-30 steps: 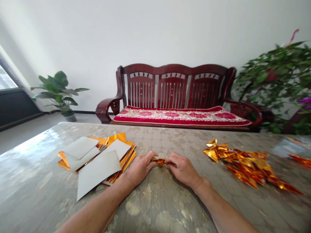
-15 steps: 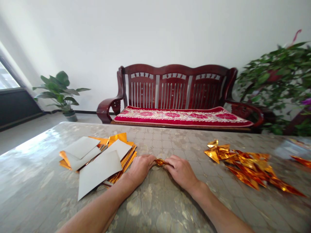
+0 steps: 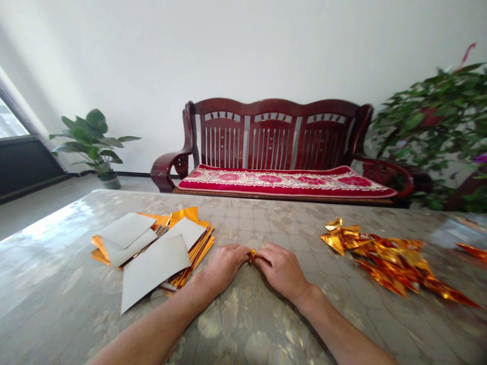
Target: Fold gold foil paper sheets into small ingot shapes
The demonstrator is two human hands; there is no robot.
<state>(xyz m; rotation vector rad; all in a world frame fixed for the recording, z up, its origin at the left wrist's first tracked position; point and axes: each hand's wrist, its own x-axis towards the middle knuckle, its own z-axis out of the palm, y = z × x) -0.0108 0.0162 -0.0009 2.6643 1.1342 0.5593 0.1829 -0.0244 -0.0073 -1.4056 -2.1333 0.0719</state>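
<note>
Between my two hands is a small piece of folded gold foil paper (image 3: 252, 256), mostly covered by the fingers. My left hand (image 3: 228, 261) is closed and pinches its left side. From the other side my right hand (image 3: 279, 263) pinches it too, fingers curled. Left of my left hand lies a loose stack of foil paper sheets (image 3: 155, 266), some with the white back up, others showing gold edges. A heap of folded gold foil pieces (image 3: 391, 256), pointed in shape, rests to the right of my right hand.
The table has a patterned, shiny cover (image 3: 258, 324). At its far right are a clear plastic bag (image 3: 456, 232) and another foil piece (image 3: 473, 252). Beyond the table stands a dark red wooden bench (image 3: 272, 137), with potted plants on both sides (image 3: 93, 139).
My hands have drawn slightly closer together, and less of the gold foil piece shows between the fingers. The stack and the heap lie as before; the view has shifted slightly.
</note>
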